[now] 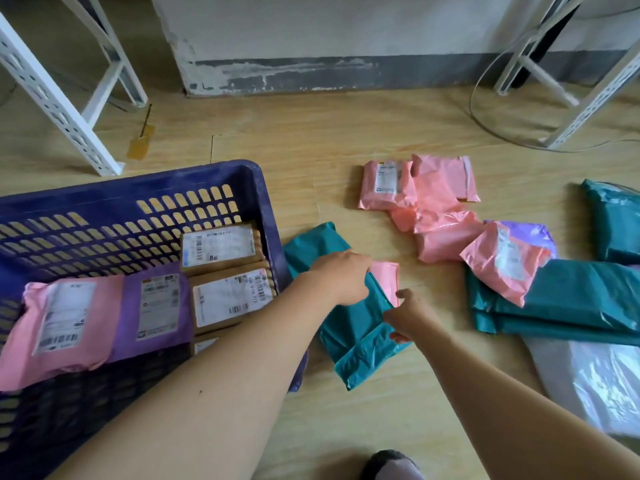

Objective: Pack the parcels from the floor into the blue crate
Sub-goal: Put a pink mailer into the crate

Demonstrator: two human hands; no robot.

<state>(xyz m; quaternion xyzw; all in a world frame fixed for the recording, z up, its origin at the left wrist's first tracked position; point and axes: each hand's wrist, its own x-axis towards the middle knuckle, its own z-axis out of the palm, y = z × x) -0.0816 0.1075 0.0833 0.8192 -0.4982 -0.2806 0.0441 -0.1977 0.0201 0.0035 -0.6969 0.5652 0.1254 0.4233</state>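
Head view: a teal parcel point(349, 327) beside the blue crate point(138, 181) is gripped by the left hand point(341, 278) and right hand point(407, 315).

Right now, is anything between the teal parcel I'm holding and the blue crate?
Nothing visible. The teal parcel, held by left hand and right hand, lies right beside the blue crate; only the crate's side wall stands between them.

Parcel storeroom: slotted racks point(52, 97), labelled mailers point(384, 183)
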